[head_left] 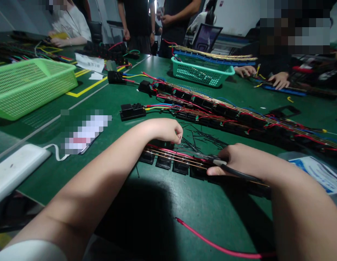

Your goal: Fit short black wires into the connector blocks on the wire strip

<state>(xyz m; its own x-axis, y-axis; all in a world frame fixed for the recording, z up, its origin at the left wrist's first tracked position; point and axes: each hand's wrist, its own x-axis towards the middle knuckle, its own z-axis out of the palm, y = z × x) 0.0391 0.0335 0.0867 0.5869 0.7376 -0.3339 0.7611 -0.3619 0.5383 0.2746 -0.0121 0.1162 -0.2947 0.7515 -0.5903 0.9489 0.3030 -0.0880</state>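
A strip of black sockets with pink wires and bare metal rods along its top lies on the green table just in front of me. My left hand is curled above its left end, fingers pinched on something small and dark that I cannot make out. My right hand rests on the strip farther right, closed around a black-handled tool whose tip points left along the rods. A scatter of thin black cable ties lies just behind the strip.
More wired socket strips stretch across the table behind. A light green basket stands at the left, a teal basket at the back. A loose pink wire lies near me. Another person's hands work at the far right; others stand behind.
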